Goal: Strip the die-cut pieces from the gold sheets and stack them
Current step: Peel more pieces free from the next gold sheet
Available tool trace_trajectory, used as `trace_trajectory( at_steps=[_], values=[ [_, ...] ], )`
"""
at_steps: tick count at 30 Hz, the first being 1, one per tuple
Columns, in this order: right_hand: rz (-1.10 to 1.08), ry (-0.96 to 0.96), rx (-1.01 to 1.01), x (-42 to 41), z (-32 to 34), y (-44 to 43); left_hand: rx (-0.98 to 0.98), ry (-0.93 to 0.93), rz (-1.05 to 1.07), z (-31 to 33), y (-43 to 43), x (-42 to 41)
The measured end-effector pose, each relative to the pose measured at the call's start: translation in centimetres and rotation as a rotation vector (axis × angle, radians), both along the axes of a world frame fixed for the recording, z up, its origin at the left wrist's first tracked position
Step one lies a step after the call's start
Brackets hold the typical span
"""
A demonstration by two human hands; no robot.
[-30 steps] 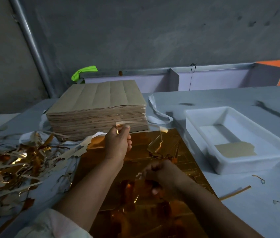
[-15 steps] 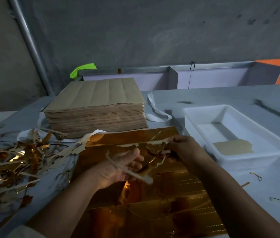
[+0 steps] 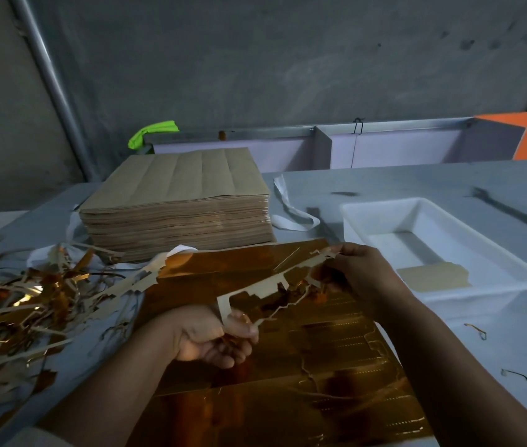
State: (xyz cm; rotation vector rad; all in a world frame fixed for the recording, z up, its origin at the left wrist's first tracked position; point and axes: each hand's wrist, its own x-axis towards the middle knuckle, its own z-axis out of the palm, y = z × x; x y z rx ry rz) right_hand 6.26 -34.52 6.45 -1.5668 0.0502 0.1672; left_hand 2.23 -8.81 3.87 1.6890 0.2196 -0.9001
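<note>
Gold sheets [image 3: 288, 382] lie flat on the table in front of me, their die-cut lines showing. Above them I hold a jagged strip of waste trim [image 3: 268, 290], pale side up, stretched between both hands. My left hand [image 3: 213, 340] grips its near end, fingers curled round it. My right hand [image 3: 357, 272] pinches its far end over the sheet's back edge. A tall stack of brown-backed sheets [image 3: 178, 204] stands behind. A white tray [image 3: 513, 272] at the right holds a tan die-cut piece [image 3: 433, 277].
A heap of gold and tan trim scraps [image 3: 20, 311] covers the table at the left. A white strap [image 3: 291, 214] lies beside the stack. Small scraps [image 3: 476, 329] dot the table at the right. A low partition [image 3: 384, 143] and grey wall close the back.
My left hand dropped from the sheet's back edge toward me, and my right hand rose to the back edge. The trim strip now stretches longer between them, freed from the sheet.
</note>
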Motion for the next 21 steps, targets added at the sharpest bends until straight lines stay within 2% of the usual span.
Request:
trace_trajectory(
  at_steps=[4, 9, 17, 21],
  values=[
    [0.033, -0.056, -0.207, -0.2, -0.4, 0.2, -0.235, -0.052, 0.317, 0.1, -0.5, 0.6],
    [0.211, -0.13, -0.476, -0.7, -1.0, 1.5, -0.427, -0.094, 0.542, 0.7, -2.2, 1.5],
    [0.368, -0.115, -0.607, -1.5, -1.8, 3.5, -0.519, -0.144, 0.666, 0.7, -4.0, 1.9],
    [0.386, -0.086, -0.59, -1.8, -2.1, 4.0, -0.517, -0.134, 0.666, 0.5, -4.3, 1.8]
  ],
)
